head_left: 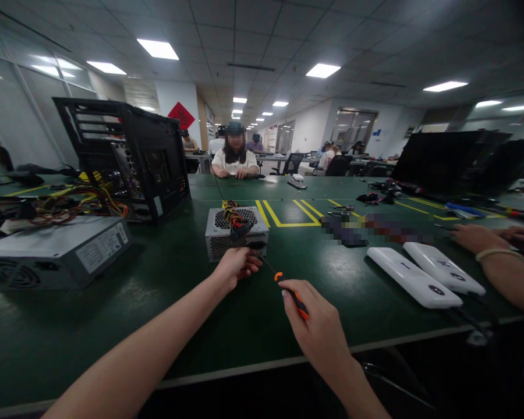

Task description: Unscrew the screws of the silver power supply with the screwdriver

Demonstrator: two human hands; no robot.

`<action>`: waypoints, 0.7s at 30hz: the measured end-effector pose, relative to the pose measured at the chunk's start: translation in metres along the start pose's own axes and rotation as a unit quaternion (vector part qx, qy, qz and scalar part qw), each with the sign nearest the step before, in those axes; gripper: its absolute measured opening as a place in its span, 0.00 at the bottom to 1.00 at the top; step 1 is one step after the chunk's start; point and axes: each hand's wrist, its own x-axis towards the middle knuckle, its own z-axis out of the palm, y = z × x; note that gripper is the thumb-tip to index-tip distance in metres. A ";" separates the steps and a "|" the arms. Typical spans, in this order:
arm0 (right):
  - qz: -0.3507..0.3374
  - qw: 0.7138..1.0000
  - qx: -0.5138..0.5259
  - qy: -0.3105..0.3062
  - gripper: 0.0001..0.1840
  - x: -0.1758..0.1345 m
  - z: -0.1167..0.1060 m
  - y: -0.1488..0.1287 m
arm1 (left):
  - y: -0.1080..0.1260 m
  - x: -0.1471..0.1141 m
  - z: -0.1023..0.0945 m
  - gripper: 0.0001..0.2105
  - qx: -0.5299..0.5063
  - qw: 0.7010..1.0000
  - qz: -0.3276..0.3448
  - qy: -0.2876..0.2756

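A grey power supply unit [215, 249] stands on the green table in front of me, its bundle of coloured cables [234, 220] lying on top. My left hand [236, 266] is at its lower right front corner, fingers curled close to the casing; whatever they pinch is hidden or too small to name. In my right hand [317, 320] is an orange and black screwdriver [300, 304], held by the handle. Its thin shaft slants up and left toward the left fingertips and the unit's front. Whether the tip touches a screw cannot be made out.
At left are a second power supply [61, 250] and a black computer case [126, 157]. Two white power banks [413, 276] lie at right, near another person's hand [480, 238]. Blurred items [344, 230] lie behind them. A person [234, 160] sits opposite.
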 end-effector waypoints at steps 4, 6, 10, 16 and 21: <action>0.014 1.000 -0.006 -0.018 0.11 0.003 0.003 -0.001 | 0.000 -0.006 -0.008 0.12 0.001 1.000 -0.011 -0.020; 0.021 0.999 -0.009 -0.026 0.11 0.004 0.005 -0.002 | 0.000 -0.007 -0.012 0.13 -0.005 0.999 -0.009 -0.034; 0.024 0.999 -0.022 -0.030 0.12 0.006 0.010 -0.005 | -0.005 -0.004 -0.013 0.14 0.027 0.998 0.030 -0.052; -0.001 0.998 -0.057 -0.040 0.16 0.016 0.003 0.002 | -0.002 -0.001 -0.034 0.13 0.318 0.927 0.196 -0.040; -0.022 0.995 -0.064 -0.079 0.14 0.041 -0.017 0.019 | 0.011 -0.005 -0.061 0.12 0.400 0.875 0.266 -0.067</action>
